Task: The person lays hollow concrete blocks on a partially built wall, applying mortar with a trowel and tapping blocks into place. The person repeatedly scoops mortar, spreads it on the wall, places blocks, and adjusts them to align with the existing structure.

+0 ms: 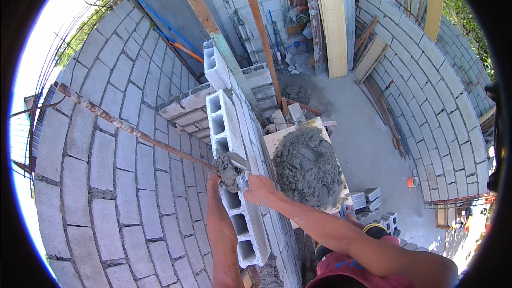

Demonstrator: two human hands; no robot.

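I look down along the top of a grey hollow-block wall (226, 122). My right hand (257, 188) grips the handle of a trowel (234, 161) whose blade carries wet grey mortar over a block cavity. My left hand (214, 182) rests on the left edge of the wall top, touching the lump of mortar (228, 173) beside the blade. A rusty steel rod (128, 125) runs from the upper left down to the wall near my left hand.
A board with a heap of wet mortar (306, 166) sits just right of the wall. Loose hollow blocks (373, 208) lie on the concrete floor below. Planks (330, 21) lean against the far block wall. Block walls curve on both sides.
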